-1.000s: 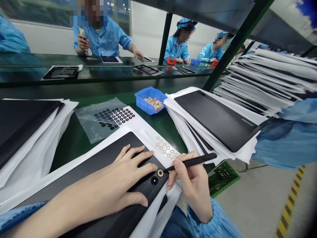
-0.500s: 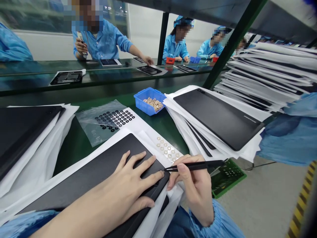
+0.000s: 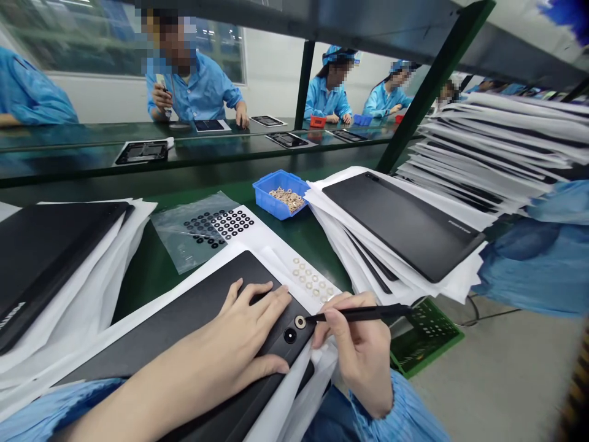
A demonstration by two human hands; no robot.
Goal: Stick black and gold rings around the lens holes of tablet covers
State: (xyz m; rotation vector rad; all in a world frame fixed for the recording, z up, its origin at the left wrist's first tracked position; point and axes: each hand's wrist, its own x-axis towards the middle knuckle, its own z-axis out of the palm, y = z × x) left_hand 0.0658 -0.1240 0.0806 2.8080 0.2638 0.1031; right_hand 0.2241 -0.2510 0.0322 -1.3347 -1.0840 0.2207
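The left hand (image 3: 251, 319) is lying spread on the panel (image 3: 193, 313), grasping nothing; the right hand (image 3: 356, 334) is gripping the tweezers (image 3: 368, 313) between thumb and fingers, and their tip is meeting or nearly meeting the edge of the ring (image 3: 297, 321), though I cannot tell which; the ring is sitting near the panel's corner, just beside the lens (image 3: 289, 335); the panel is resting on paper (image 3: 156, 305) before the person; beyond it, a strip (image 3: 269, 242) is bearing pale rings at its near end, while its far end is overlapping a clear bag (image 3: 181, 252); a bin (image 3: 267, 204) is holding loose rings; stacked panels are lying on the left (image 3: 69, 245) and right (image 3: 396, 221).
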